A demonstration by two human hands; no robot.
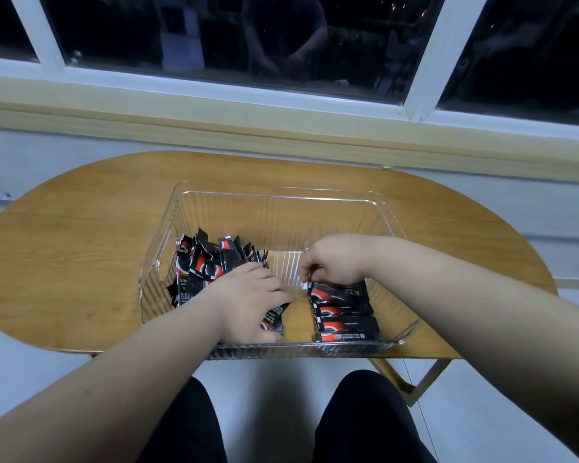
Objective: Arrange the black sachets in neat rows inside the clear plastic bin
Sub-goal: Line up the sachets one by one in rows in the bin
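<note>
Clear plastic bin: on oval wooden tabletop, centred at its near edge
Loose sachets, black and red: jumbled heap in the bin's left half, several standing on end
Row of sachets: lying flat and overlapping in the bin's near right corner
Left hand: over the heap's near end, fingers curled round a held sachet
Right hand: at the row's far end, fingers bent and pinching the end sachet
</note>
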